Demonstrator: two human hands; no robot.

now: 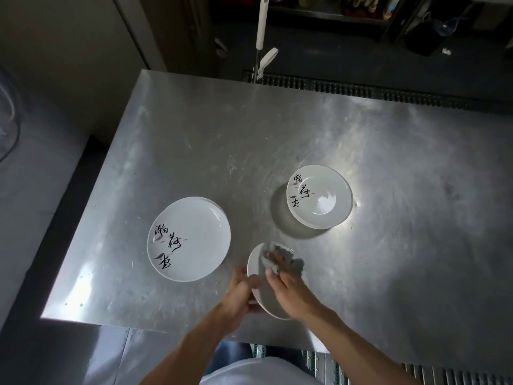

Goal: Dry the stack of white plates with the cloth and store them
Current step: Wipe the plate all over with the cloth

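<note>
My left hand (242, 294) grips the near-left rim of a white plate (256, 262), tilted up above the steel table (388, 162). My right hand (288, 290) holds a grey cloth (286, 259) pressed against the plate's face; the cloth is blurred. Left of my hands lies a short stack of white plates (191, 240) with black brush lettering. A second stack of white plates (319, 197) with the same lettering stands further back to the right.
The table's left edge drops to a dark gap beside a grey counter (36, 218). A white-handled tool (261, 37) stands upright behind the far edge, above a floor grate (361, 88). Dark shelving lies beyond.
</note>
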